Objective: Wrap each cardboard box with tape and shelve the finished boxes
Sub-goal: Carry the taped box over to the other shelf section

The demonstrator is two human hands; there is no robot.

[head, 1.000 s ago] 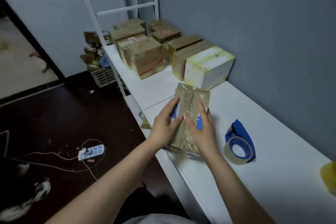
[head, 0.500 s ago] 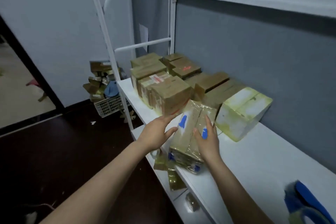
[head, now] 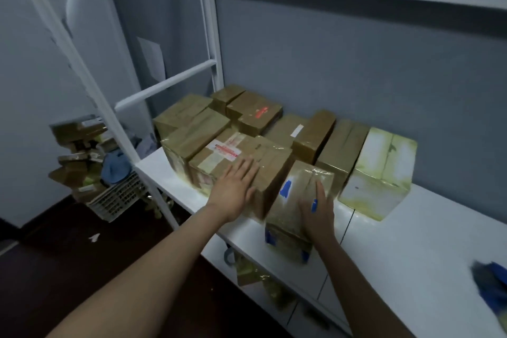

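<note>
Taped box (head: 282,217) sits under flat right hand (head: 318,214); left hand (head: 233,189) spreads alongside.

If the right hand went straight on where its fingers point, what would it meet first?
Likely the brown box standing behind the blue-marked box the right hand rests on; the gap between them is unclear.

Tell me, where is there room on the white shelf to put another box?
The biggest bare patch of shelf lies between the white box and the blue tape holder at the right edge. A narrow strip runs in front of the brown boxes, front-left. By the wall they are packed tight.
</note>
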